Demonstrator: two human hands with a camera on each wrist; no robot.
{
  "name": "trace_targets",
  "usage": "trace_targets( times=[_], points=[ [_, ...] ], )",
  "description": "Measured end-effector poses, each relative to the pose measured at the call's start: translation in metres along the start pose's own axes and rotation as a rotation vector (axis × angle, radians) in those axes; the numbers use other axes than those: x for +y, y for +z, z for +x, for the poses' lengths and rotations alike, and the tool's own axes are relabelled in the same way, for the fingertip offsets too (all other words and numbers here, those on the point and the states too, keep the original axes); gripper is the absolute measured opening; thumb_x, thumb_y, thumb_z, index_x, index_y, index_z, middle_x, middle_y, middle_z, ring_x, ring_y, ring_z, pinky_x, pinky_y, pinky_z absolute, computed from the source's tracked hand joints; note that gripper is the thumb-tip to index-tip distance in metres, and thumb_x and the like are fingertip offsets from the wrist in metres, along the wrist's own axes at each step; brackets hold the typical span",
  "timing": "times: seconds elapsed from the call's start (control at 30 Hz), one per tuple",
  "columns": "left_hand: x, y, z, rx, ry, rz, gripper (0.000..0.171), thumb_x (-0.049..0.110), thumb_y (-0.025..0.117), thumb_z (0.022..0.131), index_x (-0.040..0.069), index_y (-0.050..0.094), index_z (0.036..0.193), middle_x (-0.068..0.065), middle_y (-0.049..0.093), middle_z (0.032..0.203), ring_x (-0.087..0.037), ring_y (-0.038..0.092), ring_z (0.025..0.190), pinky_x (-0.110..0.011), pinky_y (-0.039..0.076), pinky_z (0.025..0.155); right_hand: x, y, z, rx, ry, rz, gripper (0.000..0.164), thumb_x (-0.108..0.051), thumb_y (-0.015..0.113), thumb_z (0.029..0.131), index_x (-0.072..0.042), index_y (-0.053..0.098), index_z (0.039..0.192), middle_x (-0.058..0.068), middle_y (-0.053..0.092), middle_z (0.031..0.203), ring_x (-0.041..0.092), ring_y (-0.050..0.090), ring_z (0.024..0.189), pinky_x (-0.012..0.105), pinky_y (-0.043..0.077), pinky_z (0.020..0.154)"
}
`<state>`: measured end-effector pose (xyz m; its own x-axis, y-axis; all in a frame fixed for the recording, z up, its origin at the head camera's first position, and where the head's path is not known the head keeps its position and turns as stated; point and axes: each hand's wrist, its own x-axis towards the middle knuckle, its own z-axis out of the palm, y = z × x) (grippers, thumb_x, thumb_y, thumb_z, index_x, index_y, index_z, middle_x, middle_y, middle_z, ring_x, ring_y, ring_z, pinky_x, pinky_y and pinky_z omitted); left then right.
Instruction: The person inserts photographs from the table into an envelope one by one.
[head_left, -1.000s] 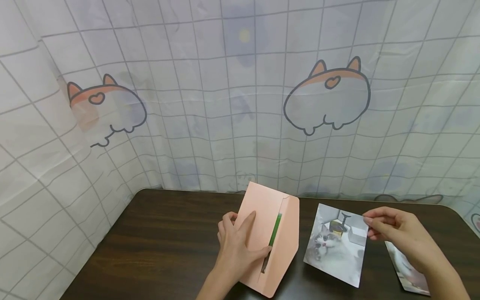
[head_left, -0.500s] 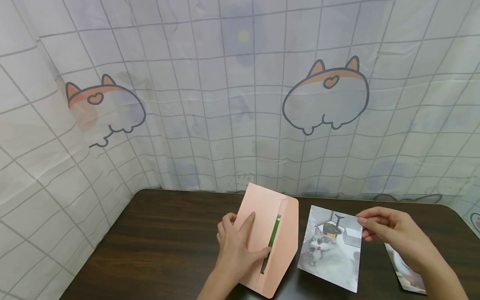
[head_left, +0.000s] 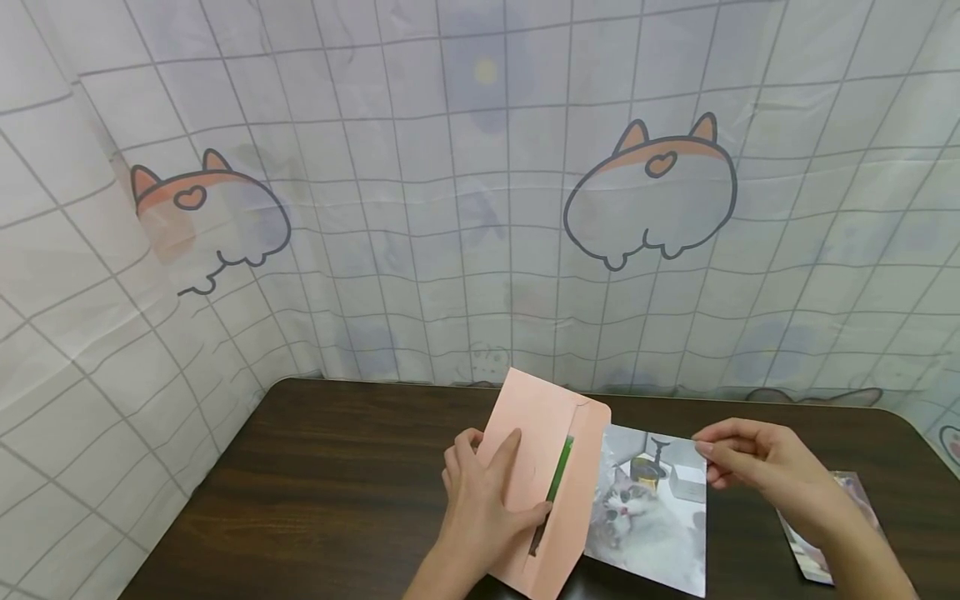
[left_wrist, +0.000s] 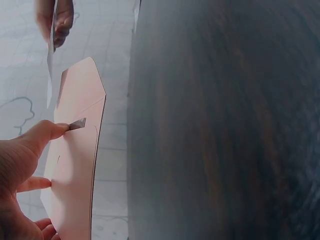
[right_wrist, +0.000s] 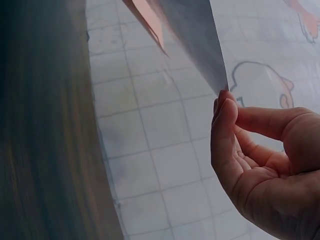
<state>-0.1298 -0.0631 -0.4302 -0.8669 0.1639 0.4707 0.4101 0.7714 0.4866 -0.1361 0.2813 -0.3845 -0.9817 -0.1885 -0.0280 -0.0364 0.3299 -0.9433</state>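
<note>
My left hand [head_left: 487,500] grips a pink envelope [head_left: 536,408], thumb at its opening and fingers behind. Its pointed flap is unfolded to the right, and a narrow green and dark strip [head_left: 559,475] of something inside shows through the opening. My right hand [head_left: 772,471] pinches the upper right corner of a photo card [head_left: 660,525] picturing a grey and white cat. The card's left edge is overlapped by the envelope flap in the head view. In the right wrist view, thumb and fingertips hold the card's corner [right_wrist: 200,45], with the envelope [right_wrist: 147,20] beyond.
Another picture card [head_left: 852,490] lies on the dark wooden table [head_left: 337,483], partly hidden under the right forearm. Behind the table hangs a white grid-patterned curtain [head_left: 420,208] with corgi drawings, which also runs along the left side.
The right hand has brought the cat photo card leftward, up to the envelope's flap. The envelope has shifted slightly right with the left hand. More of the card on the table shows.
</note>
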Motion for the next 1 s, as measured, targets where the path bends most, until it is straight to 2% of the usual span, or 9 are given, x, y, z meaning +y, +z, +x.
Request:
trace_targets(
  times=[0.3, 1.0],
  points=[
    [0.002, 0.002, -0.001, 0.014, 0.024, -0.005, 0.082, 0.031, 0.099, 0.064, 0.011, 0.068, 0.138, -0.023, 0.042, 0.133, -0.039, 0.04, 0.119, -0.052, 0.036, 0.094, 0.0, 0.011, 0.004, -0.065, -0.074, 0.011, 0.024, -0.003, 0.057, 0.107, 0.017, 0.063, 0.117, -0.003, 0.069, 0.084, 0.011, 0.067, 0.074, 0.029, 0.06, 0.07],
    [0.007, 0.005, -0.004, -0.01, 0.038, 0.008, 0.083, 0.033, 0.098, 0.066, 0.013, 0.067, 0.14, -0.02, 0.04, 0.134, -0.036, 0.038, 0.119, -0.05, 0.036, 0.094, -0.002, 0.028, 0.01, -0.122, -0.075, 0.03, 0.028, -0.006, 0.06, 0.105, 0.019, 0.063, 0.118, -0.001, 0.07, 0.083, 0.01, 0.069, 0.073, 0.031, 0.061, 0.069]
  ],
)
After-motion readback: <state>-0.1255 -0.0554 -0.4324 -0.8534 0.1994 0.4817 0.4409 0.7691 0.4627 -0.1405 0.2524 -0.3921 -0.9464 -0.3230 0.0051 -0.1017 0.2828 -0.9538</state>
